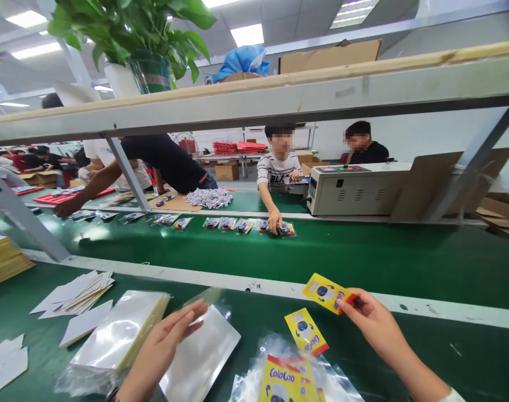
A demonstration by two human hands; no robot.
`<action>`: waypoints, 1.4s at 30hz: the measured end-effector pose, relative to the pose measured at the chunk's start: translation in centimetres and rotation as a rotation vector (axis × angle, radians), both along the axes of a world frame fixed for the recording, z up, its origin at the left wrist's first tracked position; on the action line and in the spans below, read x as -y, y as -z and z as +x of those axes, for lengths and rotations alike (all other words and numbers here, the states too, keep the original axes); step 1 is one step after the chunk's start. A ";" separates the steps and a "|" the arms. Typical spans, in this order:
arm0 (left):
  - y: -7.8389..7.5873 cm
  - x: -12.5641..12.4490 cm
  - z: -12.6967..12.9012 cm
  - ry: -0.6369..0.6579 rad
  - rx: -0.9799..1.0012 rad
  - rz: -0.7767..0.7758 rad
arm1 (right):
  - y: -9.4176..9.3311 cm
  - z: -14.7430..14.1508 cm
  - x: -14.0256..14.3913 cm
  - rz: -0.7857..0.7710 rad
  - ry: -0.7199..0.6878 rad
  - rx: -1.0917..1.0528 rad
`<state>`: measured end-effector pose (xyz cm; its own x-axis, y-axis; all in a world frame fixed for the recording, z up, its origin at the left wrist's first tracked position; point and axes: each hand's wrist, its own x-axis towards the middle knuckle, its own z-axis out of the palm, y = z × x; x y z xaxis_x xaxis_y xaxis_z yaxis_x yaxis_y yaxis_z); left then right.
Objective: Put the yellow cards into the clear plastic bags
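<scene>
My right hand (369, 318) pinches a yellow printed card (326, 292) by its right end, above the green bench. A second yellow card (305, 330) lies just below it. In front of me, more yellow cards (281, 379) rest on a heap of clear plastic bags (338, 379). My left hand (166, 340) has its fingers stretched out and holds nothing. It is over or touching the edge of a stack of clear plastic bags (204, 357); which of the two I cannot tell. To its left sits a thicker stack of clear bags (120, 326).
White cards (74, 293) lie at the left of the bench. Beyond a pale rail (246, 283), a green conveyor belt (363, 251) carries several bagged items (228, 223). A co-worker's hand (275, 220) touches one there. A grey machine (355, 190) stands behind; a shelf (254, 100) crosses overhead.
</scene>
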<state>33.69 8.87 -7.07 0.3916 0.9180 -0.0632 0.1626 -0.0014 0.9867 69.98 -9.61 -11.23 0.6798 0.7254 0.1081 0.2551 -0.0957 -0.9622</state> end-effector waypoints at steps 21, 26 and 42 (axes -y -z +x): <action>-1.8 6.5 5.0 0.163 -0.075 0.288 | -7.8 -9.5 -2.0 0.706 -0.369 0.600; -1.6 6.4 4.7 0.165 -0.168 0.362 | -8.4 -9.6 -2.2 0.649 -0.507 0.812; -1.3 7.8 4.0 0.207 0.012 0.157 | -6.5 -12.2 -2.3 0.392 -0.628 0.877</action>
<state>37.65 1.09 -5.82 0.5720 0.8164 0.0792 0.1315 -0.1866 0.9736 57.81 -7.32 -4.74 -0.2111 0.7217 0.6592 0.7489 0.5528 -0.3654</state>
